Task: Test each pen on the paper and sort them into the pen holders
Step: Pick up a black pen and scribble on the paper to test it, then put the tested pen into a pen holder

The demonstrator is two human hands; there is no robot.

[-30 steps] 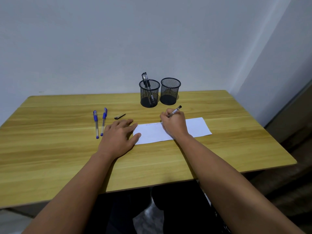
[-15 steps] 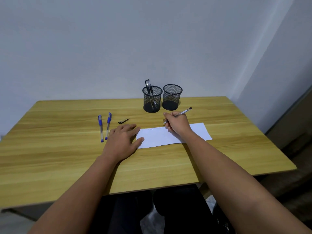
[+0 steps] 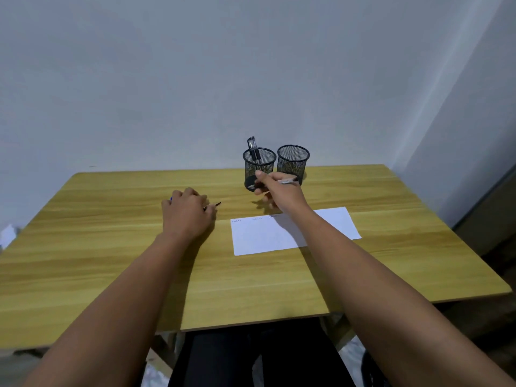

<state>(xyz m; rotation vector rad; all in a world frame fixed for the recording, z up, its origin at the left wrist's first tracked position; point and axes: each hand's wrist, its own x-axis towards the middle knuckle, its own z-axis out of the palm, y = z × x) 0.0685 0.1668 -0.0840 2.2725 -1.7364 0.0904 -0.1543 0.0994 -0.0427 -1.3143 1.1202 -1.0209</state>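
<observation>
1. The right hand [image 3: 275,194] pinches a pen [image 3: 287,181], raised in front of the two mesh holders.
2. The left holder [image 3: 259,169] contains two black pens [image 3: 253,148]; the right holder [image 3: 293,162] shows none.
3. The left hand [image 3: 187,212] rests knuckles-up on the table [image 3: 111,247], fingers curled over the blue pens [image 3: 171,199]; grip cannot be determined.
4. The paper [image 3: 268,236] lies flat near the right forearm, with scribbles along its far edge.

Right grip [image 3: 275,191] pinching; left grip [image 3: 188,212] curled, knuckles up.

plain room, wooden desk [image 3: 111,247], bare wall [image 3: 195,79]
</observation>
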